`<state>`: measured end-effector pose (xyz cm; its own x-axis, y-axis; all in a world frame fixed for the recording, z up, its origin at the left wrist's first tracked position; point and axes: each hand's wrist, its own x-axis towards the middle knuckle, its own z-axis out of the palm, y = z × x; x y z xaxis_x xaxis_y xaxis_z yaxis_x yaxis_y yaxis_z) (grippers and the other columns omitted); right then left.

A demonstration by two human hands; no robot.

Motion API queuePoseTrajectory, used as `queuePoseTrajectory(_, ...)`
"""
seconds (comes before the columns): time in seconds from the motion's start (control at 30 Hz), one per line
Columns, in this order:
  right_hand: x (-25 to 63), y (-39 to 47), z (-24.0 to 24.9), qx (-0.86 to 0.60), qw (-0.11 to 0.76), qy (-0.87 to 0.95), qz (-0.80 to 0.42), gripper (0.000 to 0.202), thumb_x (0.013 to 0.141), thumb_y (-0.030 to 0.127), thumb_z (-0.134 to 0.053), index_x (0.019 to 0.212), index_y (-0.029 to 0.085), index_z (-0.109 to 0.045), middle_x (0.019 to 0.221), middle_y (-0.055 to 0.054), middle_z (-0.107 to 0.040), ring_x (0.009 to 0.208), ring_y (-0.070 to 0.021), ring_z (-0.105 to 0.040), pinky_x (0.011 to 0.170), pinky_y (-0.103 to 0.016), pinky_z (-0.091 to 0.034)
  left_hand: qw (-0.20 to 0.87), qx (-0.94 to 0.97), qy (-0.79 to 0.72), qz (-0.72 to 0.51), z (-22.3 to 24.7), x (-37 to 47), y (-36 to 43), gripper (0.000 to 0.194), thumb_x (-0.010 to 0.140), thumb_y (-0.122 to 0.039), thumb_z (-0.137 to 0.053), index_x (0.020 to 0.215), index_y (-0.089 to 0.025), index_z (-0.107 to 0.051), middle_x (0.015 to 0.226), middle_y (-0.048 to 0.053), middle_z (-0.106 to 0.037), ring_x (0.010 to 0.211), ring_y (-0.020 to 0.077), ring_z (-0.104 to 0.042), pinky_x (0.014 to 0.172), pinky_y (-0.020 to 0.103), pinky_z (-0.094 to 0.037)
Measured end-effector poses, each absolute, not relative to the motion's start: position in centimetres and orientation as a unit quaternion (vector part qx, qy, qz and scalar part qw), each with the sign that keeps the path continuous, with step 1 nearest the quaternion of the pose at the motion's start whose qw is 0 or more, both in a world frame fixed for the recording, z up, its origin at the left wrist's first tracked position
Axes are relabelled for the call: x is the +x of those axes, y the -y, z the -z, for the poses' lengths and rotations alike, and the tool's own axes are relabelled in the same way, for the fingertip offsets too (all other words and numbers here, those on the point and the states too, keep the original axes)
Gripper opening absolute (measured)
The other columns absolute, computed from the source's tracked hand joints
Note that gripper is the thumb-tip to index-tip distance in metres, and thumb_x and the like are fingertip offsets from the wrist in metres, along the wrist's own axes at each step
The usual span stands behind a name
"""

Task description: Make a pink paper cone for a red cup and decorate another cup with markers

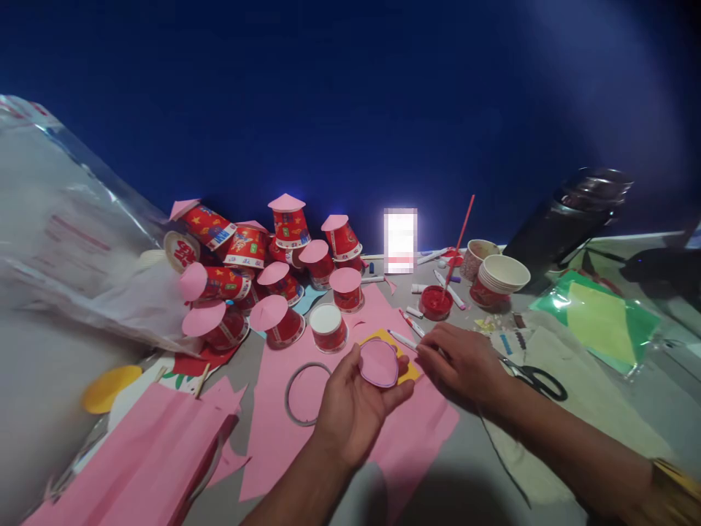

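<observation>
A pink paper disc (379, 363) with a purple outline lies across the palm and fingers of my left hand (350, 398), the thumb pressed on its edge. Just behind it is a yellow-orange sheet (408, 371). My right hand (460, 361) is palm down on the right, fingers curled around the end of a white marker (401, 339) with a purple tip; its fingertips are partly hidden. Scissors with black handles (539, 381) lie beside my right wrist. Under my left hand spreads pink paper (274, 438), with a grey ring (288, 394) on it.
Upturned red paper cups (288, 226) with pink cone tops crowd the left back. A white-topped cup (328, 329) stands nearer. On the right are a red paint pot (437, 303) with a stick, stacked cups (496, 281), a black flask (558, 219) and a green packet (596, 321).
</observation>
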<state>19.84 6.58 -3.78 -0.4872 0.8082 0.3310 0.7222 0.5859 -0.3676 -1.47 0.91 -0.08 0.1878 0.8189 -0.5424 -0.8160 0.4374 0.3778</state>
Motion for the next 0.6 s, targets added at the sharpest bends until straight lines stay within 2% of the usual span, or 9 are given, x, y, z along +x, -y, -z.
queuePoseTrajectory(0.13,19.7,-6.6,3.8,-0.442,0.269,0.847,-0.121,0.027,0.103,0.034,-0.057,0.085,0.020,-0.070,0.079,-0.004,-0.072,0.069,-0.0179,-0.065,0.065,-0.029,-0.038,0.773,-0.001,-0.345,-0.532,-0.1,-1.5,-0.9,0.036,0.104,-0.045,-0.054,0.112,-0.012,-0.067,0.107,0.018,-0.075,0.101,0.0331,-0.075,0.089,0.052,-0.061)
queuePoseTrajectory(0.3,19.2,-6.6,1.6,-0.440,0.265,0.841,-0.172,0.022,0.100,0.031,-0.060,0.083,0.021,-0.071,0.075,-0.002,-0.074,0.066,-0.0162,-0.064,0.064,-0.028,-0.039,0.765,0.003,-0.380,-0.520,0.0,-1.3,-0.9,0.035,0.105,-0.044,-0.051,0.114,-0.013,-0.063,0.103,0.017,-0.076,0.093,0.0305,-0.077,0.082,0.048,-0.064)
queuePoseTrajectory(0.4,18.3,-7.1,0.3,-0.436,0.253,0.845,-0.176,0.020,0.100,0.031,-0.061,0.086,0.021,-0.071,0.078,-0.002,-0.074,0.070,-0.0172,-0.066,0.066,-0.028,-0.040,0.767,0.033,-0.409,-0.493,0.3,-1.1,-0.7,0.030,0.105,-0.035,-0.051,0.117,-0.011,-0.063,0.103,0.017,-0.075,0.085,0.0278,-0.077,0.077,0.045,-0.065)
queuePoseTrajectory(0.47,17.1,-7.7,-0.5,-0.435,0.230,0.850,-0.187,0.012,0.098,0.031,-0.065,0.099,0.021,-0.072,0.091,-0.004,-0.077,0.077,-0.0185,-0.069,0.069,-0.029,-0.043,0.770,0.072,-0.414,-0.480,0.5,-0.8,-0.4,0.021,0.100,-0.024,-0.058,0.113,-0.010,-0.065,0.101,0.014,-0.074,0.081,0.0256,-0.076,0.075,0.044,-0.065)
queuePoseTrajectory(0.53,15.2,-8.3,-1.4,-0.439,0.201,0.852,-0.203,0.033,0.093,0.033,-0.073,0.122,0.020,-0.067,0.114,-0.008,-0.075,0.082,-0.0192,-0.070,0.075,-0.031,-0.047,0.770,0.113,-0.410,-0.476,0.8,-0.6,-0.1,0.015,0.091,-0.015,-0.065,0.106,-0.012,-0.066,0.100,0.011,-0.072,0.080,0.0242,-0.075,0.076,0.045,-0.066)
queuePoseTrajectory(0.6,12.8,-9.0,-2.3,-0.433,0.177,0.859,-0.208,0.055,0.090,0.042,-0.079,0.136,0.021,-0.060,0.130,-0.011,-0.070,0.094,-0.0221,-0.071,0.081,-0.033,-0.050,0.768,0.142,-0.412,-0.470,1.0,-0.4,0.1,0.017,0.084,-0.011,-0.068,0.101,-0.013,-0.066,0.100,0.010,-0.071,0.081,0.0241,-0.075,0.077,0.046,-0.066)
